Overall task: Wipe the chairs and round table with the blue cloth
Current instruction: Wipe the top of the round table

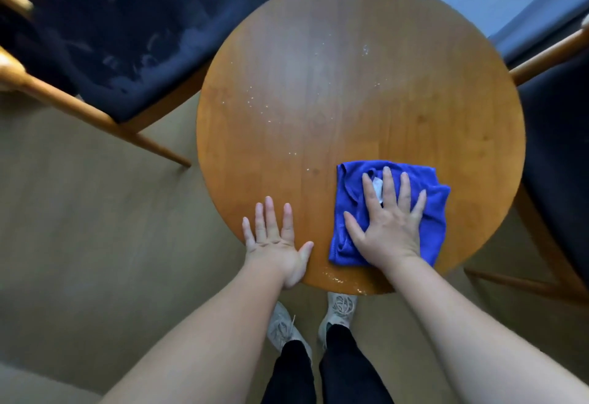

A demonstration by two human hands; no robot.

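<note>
My right hand (387, 222) lies flat on the blue cloth (437, 203), with the fingers straight and spread, pressing it down. That grip is wide open and pinches nothing. My left hand (277, 241) is flat too, palm down on the bare wood just beside the cloth, near the front edge. It holds nothing.

The cloth sits on the near right part of the round surface (318, 85). It is a bit bunched up, and a small white tag (377, 187) shows between my fingers.

The cloth looks soft, light and floppy. It will fold and slide easily, so I think a flat palm in the middle is the best way to push it. To lift it, I would pinch a bunched corner. The wood looks smooth and shiny, so the cloth should glide.

Little water drops (255, 98) dot the middle and left of the surface, and a wet patch (334, 276) shines by the front edge. I judge the wiping here is only partly done. One dark blue chair (127, 37) stands to the left and another chair (561, 148) to the right. I cannot tell whether they are wiped.
</note>
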